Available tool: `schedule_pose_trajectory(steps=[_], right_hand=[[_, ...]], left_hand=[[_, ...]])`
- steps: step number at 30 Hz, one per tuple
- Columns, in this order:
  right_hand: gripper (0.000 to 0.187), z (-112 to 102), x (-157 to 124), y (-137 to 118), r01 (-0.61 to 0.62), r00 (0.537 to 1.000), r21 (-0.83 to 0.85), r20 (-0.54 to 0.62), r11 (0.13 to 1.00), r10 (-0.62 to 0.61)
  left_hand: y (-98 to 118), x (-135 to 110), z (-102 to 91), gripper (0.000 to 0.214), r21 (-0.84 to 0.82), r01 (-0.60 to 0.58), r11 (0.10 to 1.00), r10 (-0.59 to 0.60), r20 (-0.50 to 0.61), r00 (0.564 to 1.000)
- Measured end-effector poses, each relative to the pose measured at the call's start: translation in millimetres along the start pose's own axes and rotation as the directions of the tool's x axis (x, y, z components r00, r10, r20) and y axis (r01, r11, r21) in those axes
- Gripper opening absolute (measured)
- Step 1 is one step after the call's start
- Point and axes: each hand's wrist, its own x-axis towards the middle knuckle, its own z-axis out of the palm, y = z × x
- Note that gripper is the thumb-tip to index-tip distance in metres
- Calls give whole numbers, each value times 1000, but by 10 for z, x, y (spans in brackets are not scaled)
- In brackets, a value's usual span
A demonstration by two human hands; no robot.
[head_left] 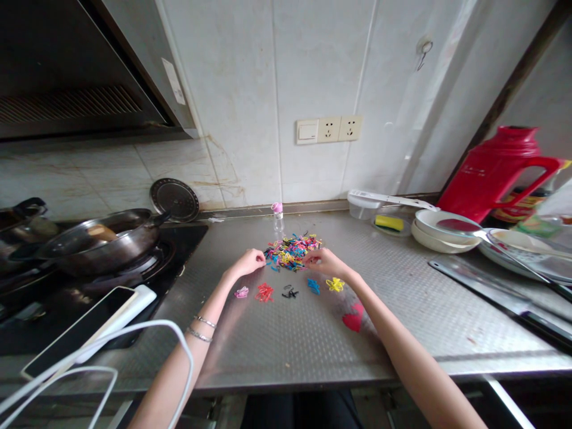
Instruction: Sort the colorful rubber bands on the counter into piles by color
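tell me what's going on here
A person's left grip and right grip are at opposite edges of a multicoloured pile of small, apparently elastic bands. Whether either grip holds any is unclear. Nearer the person, pink bands, red bands, black bands, blue bands and yellow bands lie in separate groups. A pink-capped bottle stands behind.

1 head-worn camera looks forward, down across the counter.

The dimpled silver metal counter gleams; behind it, large white wall tiles look smooth, glossy; at its right, the handled red plastic flask shines.
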Motion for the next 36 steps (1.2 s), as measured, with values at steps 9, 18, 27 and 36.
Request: schedule_pose_trajectory(steps=[9,18,27,36], right_hand=[[21,2,-5,67,-5,999,-56,-34,998,4],[22,5,-2,91,-29,998,-77,-49,997,25],[22,-8,5,123,-9,999,-66,-47,998,6],[26,-8,20,241,-31,998,-100,-65,995,24]], left_hand=[[409,-74,8,19,-213,-56,975,104,223,969],[736,-135,171,14,-235,-127,964,193,285,939],[1029,-131,654,16,-77,-245,966,251,83,964],[805,-68,342,18,-38,-209,977,209,-19,978]])
